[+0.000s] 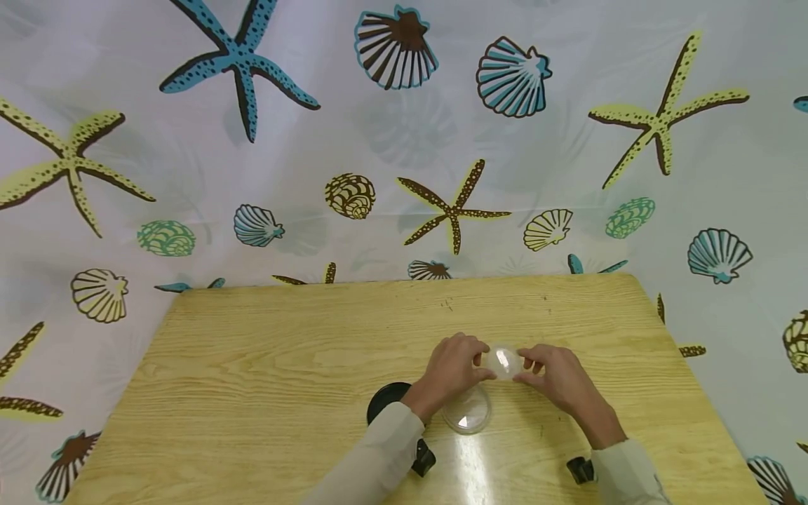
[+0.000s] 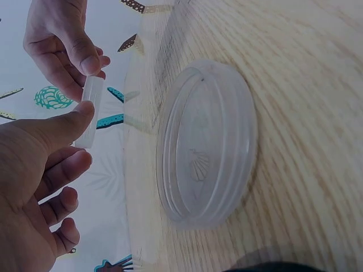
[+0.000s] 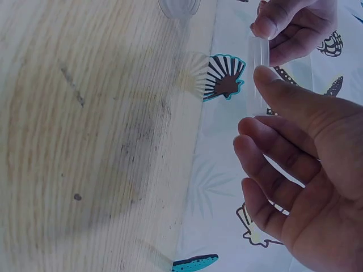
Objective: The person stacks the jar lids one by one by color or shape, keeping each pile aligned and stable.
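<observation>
Both hands hold a small, clear, round plastic lid point(image 1: 503, 362) just above the table, one at each side of it. My left hand point(image 1: 453, 366) pinches its left edge between thumb and fingers. On the opposite edge, my right hand point(image 1: 560, 377) pinches it the same way. Seen edge-on in the left wrist view, the small lid point(image 2: 92, 110) has a short rim. A larger clear plastic lid point(image 2: 207, 141) lies on the wood below the left hand. Beside the left forearm is a round black object point(image 1: 384, 401), partly hidden by the sleeve; its kind is unclear.
The light wood table point(image 1: 252, 365) has a few dark marks near its far side. A white curtain point(image 1: 303, 161) printed with starfish and shells hangs behind and around it. Small black devices point(image 1: 581, 470) sit at both wrists.
</observation>
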A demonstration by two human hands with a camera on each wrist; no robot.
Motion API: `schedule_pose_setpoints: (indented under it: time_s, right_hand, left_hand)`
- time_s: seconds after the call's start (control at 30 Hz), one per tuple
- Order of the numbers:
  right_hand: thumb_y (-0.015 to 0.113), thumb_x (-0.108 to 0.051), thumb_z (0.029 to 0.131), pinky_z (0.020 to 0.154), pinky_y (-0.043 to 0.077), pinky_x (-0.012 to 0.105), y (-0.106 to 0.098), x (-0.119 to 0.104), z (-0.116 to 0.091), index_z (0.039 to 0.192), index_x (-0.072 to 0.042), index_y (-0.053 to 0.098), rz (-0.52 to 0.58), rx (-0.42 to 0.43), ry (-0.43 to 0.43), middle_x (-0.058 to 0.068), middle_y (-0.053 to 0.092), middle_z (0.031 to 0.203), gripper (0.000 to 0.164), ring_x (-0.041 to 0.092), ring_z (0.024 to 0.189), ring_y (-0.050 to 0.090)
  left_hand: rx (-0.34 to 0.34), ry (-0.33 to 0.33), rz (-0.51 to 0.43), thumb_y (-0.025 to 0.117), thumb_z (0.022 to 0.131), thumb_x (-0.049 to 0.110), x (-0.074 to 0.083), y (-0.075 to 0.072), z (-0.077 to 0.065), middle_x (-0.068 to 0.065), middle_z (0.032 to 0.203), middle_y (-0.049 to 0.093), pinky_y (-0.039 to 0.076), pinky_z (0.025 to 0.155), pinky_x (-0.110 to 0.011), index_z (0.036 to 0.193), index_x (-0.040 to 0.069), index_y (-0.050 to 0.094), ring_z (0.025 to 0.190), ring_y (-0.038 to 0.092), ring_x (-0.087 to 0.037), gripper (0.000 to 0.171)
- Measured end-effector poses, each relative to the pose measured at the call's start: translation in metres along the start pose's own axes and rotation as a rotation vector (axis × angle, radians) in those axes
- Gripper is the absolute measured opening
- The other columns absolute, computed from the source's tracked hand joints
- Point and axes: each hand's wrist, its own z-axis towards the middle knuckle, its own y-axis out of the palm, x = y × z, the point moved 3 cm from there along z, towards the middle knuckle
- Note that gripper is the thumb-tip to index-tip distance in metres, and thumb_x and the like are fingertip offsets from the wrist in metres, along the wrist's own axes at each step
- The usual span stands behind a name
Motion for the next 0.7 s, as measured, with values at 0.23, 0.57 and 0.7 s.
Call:
schedule_pose_setpoints:
  time_s: [0.23,0.57,0.7]
  right_hand:
    - [0.076,-0.022,0.079,0.061,0.043,0.023,0.003,-0.004,-0.001,0.109,-0.004,0.070,0.032,-0.006,-0.006,-0.003,0.063,0.081,0.035,0.008,0.072,0.055]
    - [0.076,-0.022,0.079,0.060,0.043,0.022,0.007,-0.010,0.003,0.109,-0.003,0.070,0.067,-0.024,-0.008,-0.003,0.064,0.081,0.036,0.007,0.072,0.055]
    - [0.076,-0.023,0.079,0.060,0.043,0.023,0.008,-0.012,0.003,0.109,-0.003,0.070,0.068,-0.024,-0.008,-0.004,0.063,0.080,0.036,0.007,0.072,0.055]
  left_hand:
    - [0.024,0.030,0.003,0.078,0.075,0.041,-0.003,-0.002,-0.006,0.009,0.070,0.056,0.032,0.059,-0.018,0.099,0.015,0.073,0.066,0.044,-0.005,0.036]
    - [0.005,0.013,-0.043,0.078,0.075,0.040,-0.011,-0.007,-0.012,0.008,0.070,0.054,0.032,0.059,-0.018,0.099,0.013,0.073,0.068,0.043,-0.006,0.036]
    - [0.029,0.026,-0.040,0.079,0.074,0.040,-0.014,-0.009,-0.014,0.008,0.071,0.057,0.033,0.060,-0.018,0.098,0.013,0.073,0.069,0.044,-0.006,0.036]
